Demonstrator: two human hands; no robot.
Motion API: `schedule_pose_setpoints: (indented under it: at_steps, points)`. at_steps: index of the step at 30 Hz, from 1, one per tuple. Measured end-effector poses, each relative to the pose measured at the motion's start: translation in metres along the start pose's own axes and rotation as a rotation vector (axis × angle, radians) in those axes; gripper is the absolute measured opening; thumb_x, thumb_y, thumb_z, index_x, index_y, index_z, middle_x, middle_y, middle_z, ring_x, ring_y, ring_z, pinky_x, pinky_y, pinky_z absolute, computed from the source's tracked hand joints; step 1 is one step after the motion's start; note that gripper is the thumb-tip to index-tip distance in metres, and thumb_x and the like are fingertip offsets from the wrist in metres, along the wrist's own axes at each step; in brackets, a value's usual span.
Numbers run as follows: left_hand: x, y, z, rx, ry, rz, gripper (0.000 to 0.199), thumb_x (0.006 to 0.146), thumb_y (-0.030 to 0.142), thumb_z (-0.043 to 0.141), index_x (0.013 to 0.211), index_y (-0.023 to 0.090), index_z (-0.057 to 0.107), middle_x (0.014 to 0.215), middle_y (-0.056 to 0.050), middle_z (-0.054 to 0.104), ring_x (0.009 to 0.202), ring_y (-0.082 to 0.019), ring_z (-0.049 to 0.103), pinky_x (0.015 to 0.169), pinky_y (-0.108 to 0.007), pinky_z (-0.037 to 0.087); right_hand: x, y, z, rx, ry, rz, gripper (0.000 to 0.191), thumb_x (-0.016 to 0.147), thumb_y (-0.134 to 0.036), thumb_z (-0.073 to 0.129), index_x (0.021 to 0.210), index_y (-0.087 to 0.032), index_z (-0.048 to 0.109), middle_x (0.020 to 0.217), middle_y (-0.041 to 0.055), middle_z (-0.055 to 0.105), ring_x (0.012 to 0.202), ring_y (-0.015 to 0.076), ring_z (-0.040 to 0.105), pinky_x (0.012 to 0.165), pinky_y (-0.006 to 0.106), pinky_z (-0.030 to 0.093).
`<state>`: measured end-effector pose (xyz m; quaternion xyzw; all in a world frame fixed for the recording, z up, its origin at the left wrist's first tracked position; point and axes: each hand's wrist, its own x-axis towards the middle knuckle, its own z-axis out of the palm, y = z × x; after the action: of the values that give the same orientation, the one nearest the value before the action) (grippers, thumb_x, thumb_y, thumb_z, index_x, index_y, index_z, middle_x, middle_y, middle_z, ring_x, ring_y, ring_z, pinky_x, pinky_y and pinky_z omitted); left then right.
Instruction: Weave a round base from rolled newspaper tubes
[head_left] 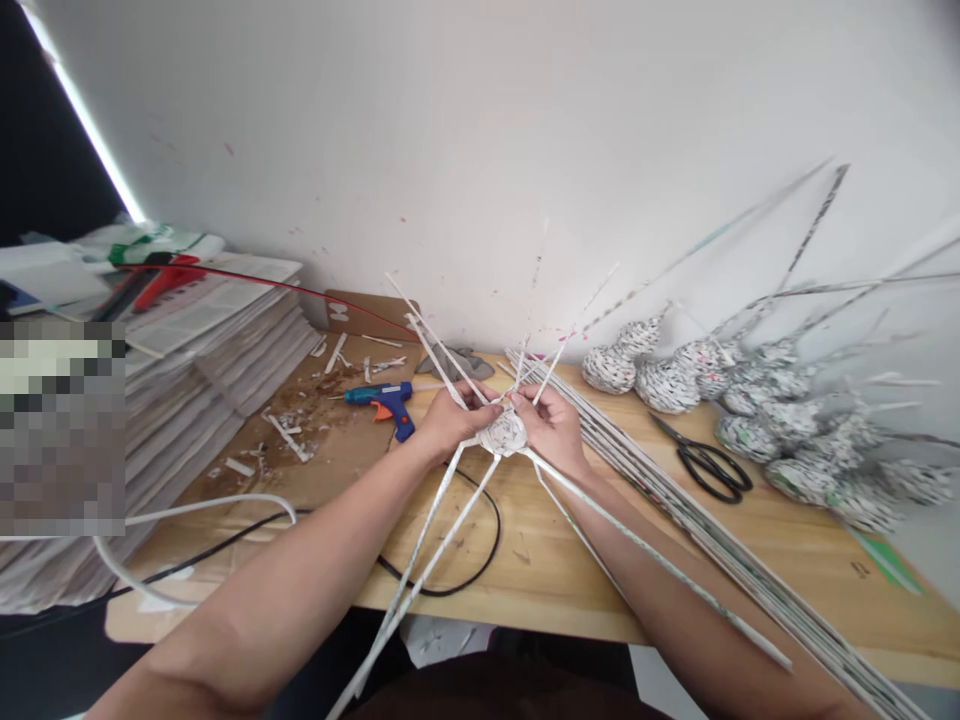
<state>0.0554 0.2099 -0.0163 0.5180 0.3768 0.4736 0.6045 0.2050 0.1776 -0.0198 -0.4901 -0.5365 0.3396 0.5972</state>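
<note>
Between my two hands is a small round weave of rolled paper strips [503,432], held above the table near its front. Long paper rods stick out from it on all sides like spokes, some toward the wall and some toward me. My left hand [455,415] grips its left edge, thumb on top. Around the right edge the fingers of my right hand [551,418] are closed, with thumb and fingertips near the far rim. The undersides of the fingers are hidden.
A blue glue gun [390,400] lies on stained cardboard among paper scraps. Stacked newspapers [232,370] stand left. To the right are a bundle of paper rods [675,510], black scissors [709,465] and several woven paper gourd shapes [667,384]. A black cable [497,545] loops near the front edge.
</note>
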Motion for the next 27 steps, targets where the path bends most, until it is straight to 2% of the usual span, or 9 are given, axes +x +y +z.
schedule_pose_setpoints:
  at_steps: [3, 9, 15, 18, 23, 27]
  points:
    - [0.0013, -0.0006, -0.0012, -0.022, 0.016, -0.019, 0.042, 0.05, 0.036, 0.087, 0.079, 0.015, 0.066, 0.066, -0.001, 0.066, 0.056, -0.013, 0.059, 0.057, -0.026, 0.048, 0.0013, -0.0018, -0.0009, -0.011, -0.014, 0.019, 0.023, 0.078, -0.041, 0.067, 0.084, -0.019, 0.066, 0.074, 0.0029, 0.069, 0.063, 0.0159, 0.061, 0.058, 0.027, 0.05]
    - [0.0021, 0.0006, -0.004, 0.011, 0.059, -0.003, 0.036, 0.052, 0.034, 0.087, 0.077, 0.016, 0.068, 0.065, -0.002, 0.066, 0.056, -0.015, 0.06, 0.057, -0.028, 0.048, 0.001, -0.0065, -0.0056, -0.262, -0.039, -0.064, 0.019, 0.077, -0.038, 0.066, 0.08, -0.019, 0.066, 0.078, 0.0051, 0.07, 0.068, 0.0181, 0.064, 0.06, 0.028, 0.051]
    - [0.0026, -0.0043, -0.0061, 0.056, 0.015, 0.005, 0.037, 0.052, 0.034, 0.087, 0.077, 0.014, 0.07, 0.065, -0.003, 0.067, 0.056, -0.016, 0.061, 0.055, -0.027, 0.048, 0.0013, -0.0063, -0.0072, -0.389, -0.039, -0.082, 0.016, 0.077, -0.036, 0.063, 0.078, -0.02, 0.066, 0.071, 0.0032, 0.069, 0.061, 0.0173, 0.063, 0.059, 0.028, 0.05]
    - [0.0024, -0.0059, -0.0055, 0.059, 0.007, 0.003, 0.036, 0.052, 0.033, 0.087, 0.077, 0.013, 0.07, 0.065, -0.004, 0.068, 0.056, -0.015, 0.061, 0.056, -0.027, 0.048, 0.0015, -0.0066, -0.0073, -0.431, -0.039, -0.066, 0.015, 0.077, -0.035, 0.062, 0.074, -0.02, 0.065, 0.071, 0.0028, 0.069, 0.065, 0.0179, 0.064, 0.06, 0.028, 0.05]
    - [0.0011, -0.0078, -0.0021, 0.017, 0.018, 0.031, 0.035, 0.053, 0.034, 0.087, 0.075, 0.013, 0.07, 0.067, -0.005, 0.069, 0.058, -0.015, 0.062, 0.058, -0.027, 0.05, 0.0026, -0.0048, -0.005, -0.271, 0.051, -0.026, 0.019, 0.078, -0.034, 0.06, 0.09, -0.02, 0.064, 0.08, 0.0029, 0.069, 0.069, 0.0174, 0.064, 0.06, 0.027, 0.05]
    - [0.0003, -0.0089, 0.0001, 0.016, 0.013, 0.089, 0.033, 0.053, 0.033, 0.086, 0.072, 0.013, 0.069, 0.068, -0.004, 0.068, 0.06, -0.015, 0.062, 0.059, -0.026, 0.049, 0.0048, -0.0072, -0.0018, -0.043, 0.098, 0.036, 0.02, 0.079, -0.039, 0.06, 0.088, -0.021, 0.057, 0.071, 0.0007, 0.066, 0.061, 0.0161, 0.062, 0.057, 0.027, 0.051]
